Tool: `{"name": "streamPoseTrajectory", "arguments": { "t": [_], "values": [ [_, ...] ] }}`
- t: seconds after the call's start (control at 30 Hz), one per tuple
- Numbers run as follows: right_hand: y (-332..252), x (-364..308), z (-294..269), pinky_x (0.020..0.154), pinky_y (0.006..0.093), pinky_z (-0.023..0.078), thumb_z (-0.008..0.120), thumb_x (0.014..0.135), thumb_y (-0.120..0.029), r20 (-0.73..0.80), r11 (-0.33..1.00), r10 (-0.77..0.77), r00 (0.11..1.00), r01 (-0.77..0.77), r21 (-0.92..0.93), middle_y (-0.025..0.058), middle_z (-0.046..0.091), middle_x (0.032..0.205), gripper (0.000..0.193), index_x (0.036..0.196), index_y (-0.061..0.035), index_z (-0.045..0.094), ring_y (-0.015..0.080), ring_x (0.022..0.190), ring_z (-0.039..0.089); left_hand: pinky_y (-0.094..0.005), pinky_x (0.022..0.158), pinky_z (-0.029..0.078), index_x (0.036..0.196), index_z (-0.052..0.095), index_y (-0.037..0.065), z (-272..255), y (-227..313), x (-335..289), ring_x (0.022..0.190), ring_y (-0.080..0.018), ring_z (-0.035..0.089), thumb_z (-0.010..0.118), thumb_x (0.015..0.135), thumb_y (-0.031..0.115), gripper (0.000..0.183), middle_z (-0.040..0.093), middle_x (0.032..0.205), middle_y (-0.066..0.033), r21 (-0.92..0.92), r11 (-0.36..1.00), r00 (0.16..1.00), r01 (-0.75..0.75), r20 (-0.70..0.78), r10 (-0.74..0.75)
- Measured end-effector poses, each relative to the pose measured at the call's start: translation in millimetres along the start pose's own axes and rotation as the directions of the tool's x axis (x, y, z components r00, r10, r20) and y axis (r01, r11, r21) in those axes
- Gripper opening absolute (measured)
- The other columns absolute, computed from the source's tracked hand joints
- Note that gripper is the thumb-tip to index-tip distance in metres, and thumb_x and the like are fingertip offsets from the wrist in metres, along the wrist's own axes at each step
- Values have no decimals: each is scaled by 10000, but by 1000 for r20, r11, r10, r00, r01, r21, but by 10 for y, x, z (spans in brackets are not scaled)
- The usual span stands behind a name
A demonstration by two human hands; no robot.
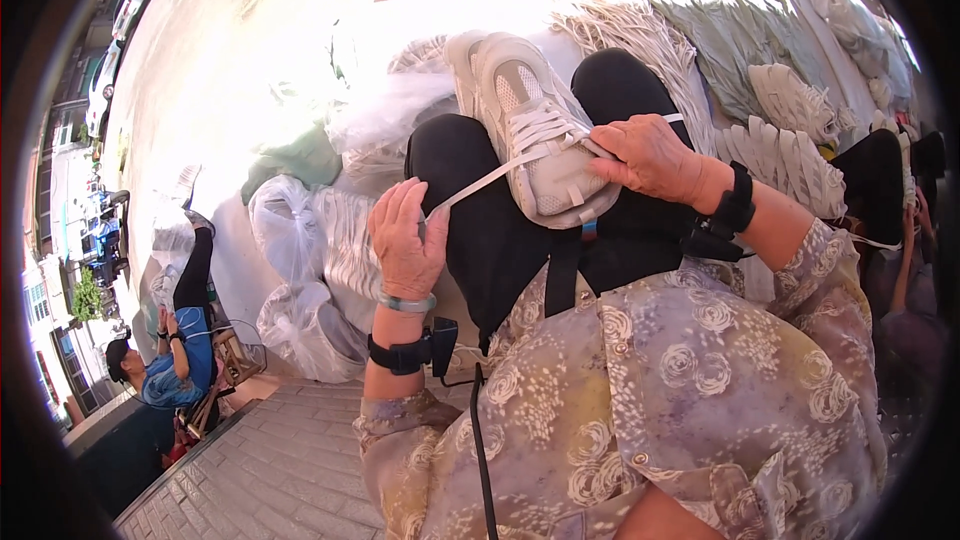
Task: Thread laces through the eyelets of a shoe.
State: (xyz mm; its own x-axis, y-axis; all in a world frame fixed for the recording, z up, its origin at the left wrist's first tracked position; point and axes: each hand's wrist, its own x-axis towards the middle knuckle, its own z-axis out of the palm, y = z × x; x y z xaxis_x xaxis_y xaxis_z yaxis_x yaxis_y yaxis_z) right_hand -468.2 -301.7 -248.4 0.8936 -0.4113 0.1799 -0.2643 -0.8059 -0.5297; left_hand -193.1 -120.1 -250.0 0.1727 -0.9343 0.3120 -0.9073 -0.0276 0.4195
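A pale white sneaker [560, 188] rests between my black-clad knees, its mesh toe [514, 85] pointing away from me. Flat white lacing crosses its tongue. My left hand [405, 238] is closed in a pinch on one end of the shoelace [492, 178], drawn out taut to the left of the shoe. On the other side, my right hand [648, 156] grips the lace close to the shoe's opening, fingers curled. Part of a second pale shoe [463, 52] shows behind the sneaker's left edge.
Clear plastic bags [290, 230] and stacked pale shoes [355, 250] lie left of my knees. Bundled white laces [640, 40] and more sneakers [785, 170] lie to the right. A person in blue [185, 365] sits far left; another person's arm [903, 250] shows at right.
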Motion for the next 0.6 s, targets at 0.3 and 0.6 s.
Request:
{"name": "streamPoseTrajectory", "arguments": {
  "t": [0.3, 0.6],
  "values": [
    [-36, 134, 13, 510, 425, 432, 533, 805, -207, -56, 991, 76, 995, -82, -110, 138, 525, 555, 184, 740, -39, 496, 344, 552, 561, -394, 873, 368, 1069, 551, 17, 272, 492, 467, 893, -274, 554, 609, 691, 29, 383, 595, 912, -107, -72, 957, 950, -282, 116, 289],
    [-157, 213, 44, 524, 443, 442, 523, 801, -206, 3, 980, 185, 983, -185, -71, 165, 545, 561, 194, 839, -19, 490, 350, 562, 575, -367, 786, 370, 892, 576, 48, 359, 491, 442, 688, -205, 529, 566, 722, 35, 170, 538, 639, -33, 34, 955, 955, -294, -17, 295]
  ]
}}
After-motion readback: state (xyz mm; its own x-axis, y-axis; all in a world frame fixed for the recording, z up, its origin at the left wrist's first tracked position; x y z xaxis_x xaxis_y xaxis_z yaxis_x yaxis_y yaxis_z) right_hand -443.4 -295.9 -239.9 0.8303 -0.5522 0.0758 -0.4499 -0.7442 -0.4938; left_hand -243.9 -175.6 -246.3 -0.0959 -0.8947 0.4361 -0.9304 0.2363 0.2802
